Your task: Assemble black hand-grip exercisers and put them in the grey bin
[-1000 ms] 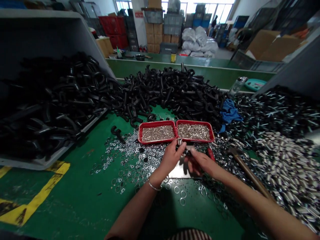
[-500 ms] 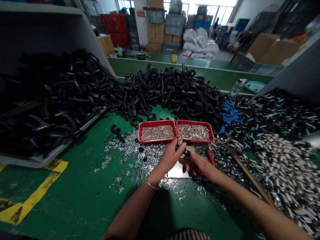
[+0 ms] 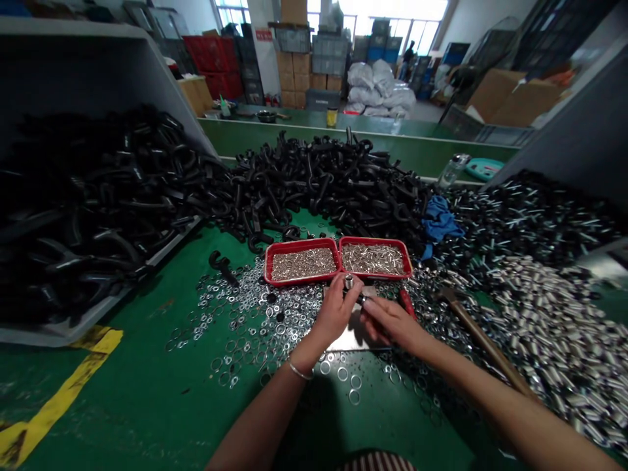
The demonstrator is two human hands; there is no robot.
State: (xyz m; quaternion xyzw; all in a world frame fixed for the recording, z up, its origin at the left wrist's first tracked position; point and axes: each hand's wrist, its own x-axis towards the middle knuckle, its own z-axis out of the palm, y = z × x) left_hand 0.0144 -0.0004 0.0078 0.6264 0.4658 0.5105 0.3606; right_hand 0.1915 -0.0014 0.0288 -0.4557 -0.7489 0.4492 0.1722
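Note:
My left hand is closed around a small black part with a short silver metal sleeve standing up at the fingertips. Close against it on the right, my right hand has its fingers curled in at the end of the black part. The fingers cover most of this part, so its full shape is hidden. Both hands are over a flat metal plate, just in front of two red trays, the left tray with tiny metal pieces and the right tray with small pins.
Loose washers and rings lie across the green table. A hammer and a red-handled tool are at right, near heaped metal sleeves. Black hooked parts pile up behind and fill a grey bin.
My right hand's fingers have curled in closer to the black part beside my left hand. My left hand keeps its hold. The whole view has shifted slightly.

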